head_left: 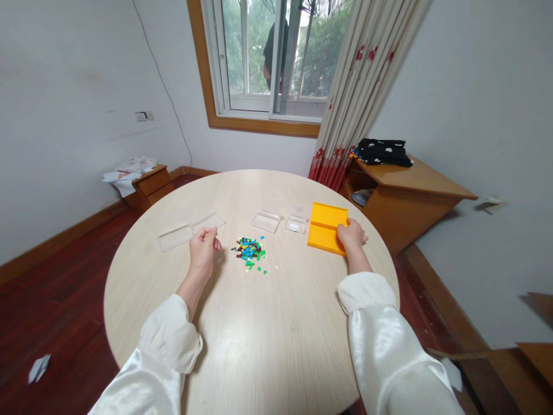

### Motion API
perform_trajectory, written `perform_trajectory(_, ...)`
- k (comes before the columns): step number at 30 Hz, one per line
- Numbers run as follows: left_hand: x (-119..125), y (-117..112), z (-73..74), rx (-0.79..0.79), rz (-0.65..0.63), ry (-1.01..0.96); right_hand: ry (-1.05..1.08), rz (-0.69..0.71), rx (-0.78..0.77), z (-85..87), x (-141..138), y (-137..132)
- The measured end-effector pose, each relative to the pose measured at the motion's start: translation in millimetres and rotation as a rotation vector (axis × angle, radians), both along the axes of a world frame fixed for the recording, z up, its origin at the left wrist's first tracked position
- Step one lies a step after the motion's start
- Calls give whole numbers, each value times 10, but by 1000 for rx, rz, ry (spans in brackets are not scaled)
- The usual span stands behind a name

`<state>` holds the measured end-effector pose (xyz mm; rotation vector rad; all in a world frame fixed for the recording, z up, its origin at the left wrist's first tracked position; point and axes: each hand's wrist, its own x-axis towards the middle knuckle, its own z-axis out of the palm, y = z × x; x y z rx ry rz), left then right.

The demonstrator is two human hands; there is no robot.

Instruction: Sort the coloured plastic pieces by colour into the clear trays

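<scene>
My right hand (352, 236) grips the near right corner of a yellow plastic tray (326, 226) that lies flat on the round wooden table (259, 323). A small heap of several tiny coloured pieces (249, 250) sits at the middle of the table. My left hand (203, 248) rests on the table left of that heap, fingers curled loosely with nothing visible in them. Two clear plastic boxes (265, 221) (296, 224) stand between the heap and the tray. A clear open lid or case (190, 231) lies just beyond my left hand.
A low wooden cabinet (406, 190) with dark clothing on it stands right of the table, below a flowered curtain (363, 86). A small wooden stand with papers (142, 178) is at the left wall. A window (276, 57) is behind the table.
</scene>
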<state>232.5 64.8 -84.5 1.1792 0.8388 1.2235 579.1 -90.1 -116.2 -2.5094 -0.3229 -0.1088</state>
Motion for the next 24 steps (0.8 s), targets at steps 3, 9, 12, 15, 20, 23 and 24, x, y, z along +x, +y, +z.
perform_trajectory(3,-5,2,7,-14,5,-19,7,5,-4,0,-3,-1)
perform_trajectory(9,-12,3,25,-25,19,-46,14,17,-14,13,-11,0)
perform_trajectory(12,-19,7,25,-27,23,-46,0,21,-5,11,-12,0)
perform_trajectory(15,-31,16,23,-27,27,-40,-14,20,14,1,-20,-1)
perform_trajectory(20,-50,36,30,-19,53,-43,-108,16,98,25,-53,-18)
perform_trajectory(23,-59,49,33,-15,69,-36,-183,21,163,100,-81,-53)
perform_trajectory(24,-65,57,33,-12,73,-30,-208,28,181,132,-97,-66)
